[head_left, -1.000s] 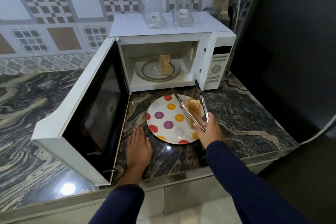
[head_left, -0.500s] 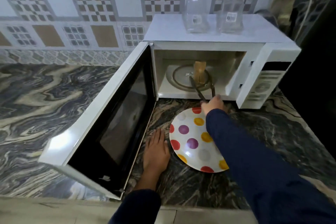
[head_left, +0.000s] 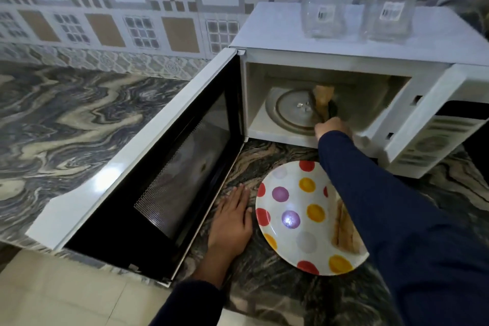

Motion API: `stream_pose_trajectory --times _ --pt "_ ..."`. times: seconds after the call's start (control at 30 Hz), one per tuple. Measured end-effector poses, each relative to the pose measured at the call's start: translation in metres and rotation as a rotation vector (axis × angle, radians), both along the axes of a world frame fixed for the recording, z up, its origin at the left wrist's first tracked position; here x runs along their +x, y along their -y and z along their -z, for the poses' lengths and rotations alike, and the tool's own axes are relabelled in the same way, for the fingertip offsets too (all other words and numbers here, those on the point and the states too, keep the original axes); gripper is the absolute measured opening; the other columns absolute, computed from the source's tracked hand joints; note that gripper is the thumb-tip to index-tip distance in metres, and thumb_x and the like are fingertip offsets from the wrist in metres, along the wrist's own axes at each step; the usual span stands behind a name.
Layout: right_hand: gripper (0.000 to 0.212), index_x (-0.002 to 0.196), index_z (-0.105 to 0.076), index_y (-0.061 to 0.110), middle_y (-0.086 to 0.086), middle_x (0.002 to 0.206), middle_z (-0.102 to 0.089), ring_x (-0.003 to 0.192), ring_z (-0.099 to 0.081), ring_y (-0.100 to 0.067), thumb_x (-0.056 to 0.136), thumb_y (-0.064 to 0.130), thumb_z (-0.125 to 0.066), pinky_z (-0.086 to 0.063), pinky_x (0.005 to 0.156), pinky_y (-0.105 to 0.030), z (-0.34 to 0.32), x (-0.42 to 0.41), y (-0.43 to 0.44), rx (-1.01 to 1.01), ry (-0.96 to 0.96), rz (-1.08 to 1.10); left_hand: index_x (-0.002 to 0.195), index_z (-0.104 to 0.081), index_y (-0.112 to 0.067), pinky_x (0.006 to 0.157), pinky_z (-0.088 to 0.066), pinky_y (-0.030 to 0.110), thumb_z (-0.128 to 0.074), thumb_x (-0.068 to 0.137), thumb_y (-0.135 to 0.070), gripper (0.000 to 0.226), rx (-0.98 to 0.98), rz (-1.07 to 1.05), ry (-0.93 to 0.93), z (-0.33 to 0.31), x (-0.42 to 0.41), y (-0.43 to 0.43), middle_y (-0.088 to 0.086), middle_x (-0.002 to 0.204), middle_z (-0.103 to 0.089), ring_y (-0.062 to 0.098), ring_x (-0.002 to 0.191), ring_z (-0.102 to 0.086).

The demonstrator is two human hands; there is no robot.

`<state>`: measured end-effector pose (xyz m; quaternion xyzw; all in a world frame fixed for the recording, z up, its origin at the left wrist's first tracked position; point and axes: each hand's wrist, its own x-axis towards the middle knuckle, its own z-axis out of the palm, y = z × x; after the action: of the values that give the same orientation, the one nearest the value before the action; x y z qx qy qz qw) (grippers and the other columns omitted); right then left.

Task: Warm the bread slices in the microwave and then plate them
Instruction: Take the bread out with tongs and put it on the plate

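The white microwave [head_left: 370, 58] stands open, its door [head_left: 148, 167] swung out to the left. Inside, a bread slice [head_left: 323, 98] stands on the glass turntable [head_left: 288, 111]. My right hand [head_left: 334, 127] reaches into the cavity and holds metal tongs [head_left: 332, 112], whose tips are closed around that slice. On the counter in front sits a polka-dot plate [head_left: 293, 219] with bread slices [head_left: 344, 230] at its right edge, partly hidden by my right sleeve. My left hand [head_left: 232, 222] lies flat and open on the counter between the door and the plate.
Two clear glass containers [head_left: 324, 8] [head_left: 389, 10] stand on top of the microwave. The marbled counter [head_left: 79, 119] stretches left under the open door. A tiled wall [head_left: 132, 2] runs behind. The counter's front edge is just below my left wrist.
My right hand went from the plate, where it left bread, into the microwave with the tongs, which now close on the slice inside. The left hand stayed flat on the counter.
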<state>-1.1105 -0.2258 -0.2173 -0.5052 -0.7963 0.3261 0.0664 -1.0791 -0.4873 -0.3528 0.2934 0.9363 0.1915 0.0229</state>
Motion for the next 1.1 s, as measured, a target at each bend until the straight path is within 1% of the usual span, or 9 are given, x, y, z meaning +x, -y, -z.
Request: stream_pose_trajectory --times 0.1,0.17,0.37,0.57,0.73,0.87,0.97,1.03,1.1 --pt "0.035 0.121 -0.056 0.001 -0.019 0.127 -0.056 0.116 -0.054 -0.039 0.091 0.018 -0.048 -0.046 0.093 -0.043 0.003 0.0 0.001 0.025 -0.012 0.032 0.149 -0.016 -0.028 0.112 0.009 0.019 -0.028 0.098 -0.037 0.053 0.005 -0.011 0.009 0.001 0.0 0.0 -0.009 0.158 -0.011 0.007 0.145 -0.008" --pt "0.035 0.12 -0.056 0.001 -0.019 0.127 -0.057 0.117 -0.054 -0.039 0.09 0.017 -0.048 -0.046 0.093 -0.042 0.006 0.002 0.002 0.029 -0.022 0.037 0.149 -0.017 -0.028 0.112 0.007 0.019 -0.028 0.098 -0.037 0.053 0.005 -0.014 0.005 0.001 -0.001 -0.001 -0.008 0.158 -0.012 0.007 0.145 -0.009" --pt "0.034 0.119 -0.056 0.002 -0.018 0.125 -0.057 0.115 -0.054 -0.037 0.091 0.018 -0.046 -0.045 0.092 -0.039 0.003 0.017 0.014 0.056 -0.019 0.02 0.148 -0.019 -0.028 0.115 0.003 0.022 -0.02 0.09 -0.042 0.06 0.016 -0.008 0.007 -0.001 0.002 0.0 -0.008 0.157 -0.015 0.007 0.144 -0.013" --pt "0.035 0.12 -0.052 0.004 -0.018 0.126 -0.055 0.116 -0.052 -0.038 0.094 0.027 -0.048 -0.044 0.093 -0.04 -0.006 0.049 0.048 0.09 -0.102 0.019 0.149 -0.018 -0.022 0.116 0.003 0.025 -0.029 0.098 -0.034 0.053 0.005 0.019 0.01 -0.004 0.0 -0.001 -0.004 0.158 -0.012 0.009 0.145 -0.009" --pt "0.036 0.121 -0.05 0.004 -0.018 0.126 -0.056 0.116 -0.052 -0.038 0.094 0.029 -0.049 -0.043 0.093 -0.041 -0.001 0.092 0.088 0.138 -0.077 0.005 0.15 -0.011 -0.015 0.117 0.003 0.03 -0.021 0.097 -0.037 0.058 -0.061 0.094 0.033 -0.003 0.001 0.004 0.001 0.159 -0.007 0.013 0.146 -0.004" --pt "0.039 0.121 -0.051 0.004 -0.018 0.124 -0.057 0.114 -0.053 -0.037 0.092 0.031 -0.051 -0.043 0.094 -0.041 0.012 0.125 0.116 0.202 -0.053 0.01 0.149 -0.009 -0.011 0.117 0.002 0.032 -0.012 0.093 -0.037 0.062 -0.098 0.154 -0.007 -0.004 0.011 0.013 0.003 0.158 -0.007 0.014 0.146 -0.003" --pt "0.044 0.13 -0.047 0.009 -0.017 0.126 -0.054 0.117 -0.051 -0.036 0.091 0.031 -0.052 -0.043 0.096 -0.04 0.025 0.147 0.138 0.158 -0.035 0.03 0.149 -0.008 -0.009 0.118 -0.001 0.033 -0.016 0.099 -0.033 0.056 -0.1 0.185 -0.011 -0.003 0.021 0.024 0.004 0.159 -0.005 0.014 0.146 -0.001" --pt "0.052 0.138 -0.039 0.017 -0.015 0.131 -0.052 0.119 -0.05 -0.037 0.09 0.031 -0.052 -0.044 0.098 -0.041 0.036 0.16 0.152 0.118 -0.019 0.047 0.149 -0.006 -0.009 0.118 0.0 0.032 -0.019 0.1 -0.031 0.056 -0.083 0.198 0.0 -0.002 0.027 0.03 0.004 0.159 -0.002 0.013 0.146 0.001" --pt "0.053 0.14 -0.037 0.019 -0.015 0.132 -0.051 0.118 -0.051 -0.037 0.09 0.03 -0.052 -0.045 0.097 -0.041 0.044 0.171 0.163 0.091 -0.005 0.066 0.149 -0.004 -0.009 0.118 0.002 0.03 -0.018 0.1 -0.032 0.056 -0.092 0.212 -0.002 -0.002 0.032 0.033 0.004 0.159 -0.001 0.013 0.146 0.002"
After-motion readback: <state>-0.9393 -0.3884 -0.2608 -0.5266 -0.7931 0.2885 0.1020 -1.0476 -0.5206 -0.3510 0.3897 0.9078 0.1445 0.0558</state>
